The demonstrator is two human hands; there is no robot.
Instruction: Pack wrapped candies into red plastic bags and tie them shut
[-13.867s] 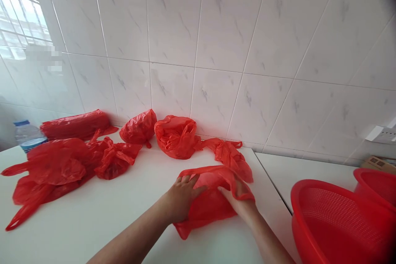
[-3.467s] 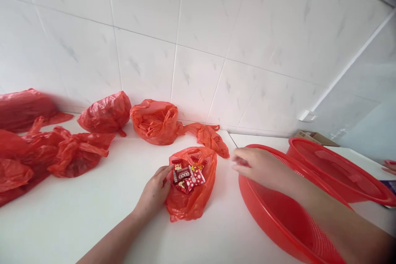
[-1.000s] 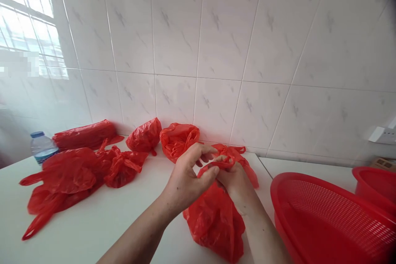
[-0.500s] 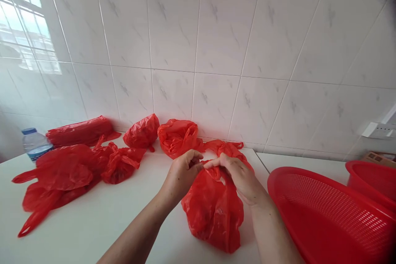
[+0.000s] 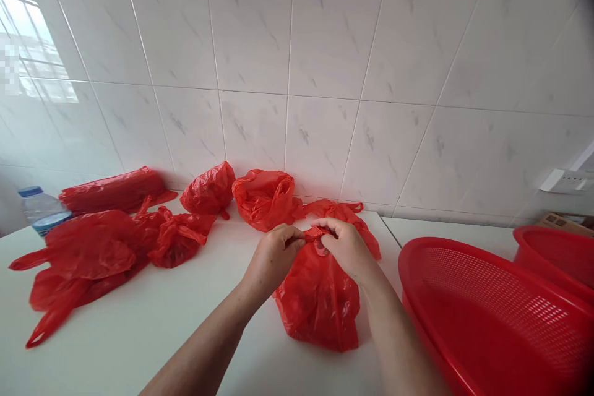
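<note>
Since the table (image 5: 160, 315) bears the bag (image 5: 320, 306), your left hand (image 5: 273, 253) and right hand (image 5: 346, 249) likely need only this grip, pinched closed on its bunched top.

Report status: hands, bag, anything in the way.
Left hand and right hand both pinching gathered top of red plastic bag. Bag body resting on white table, contents unclear. Red perforated basket off to the right; nothing seen blocking hands.
</note>
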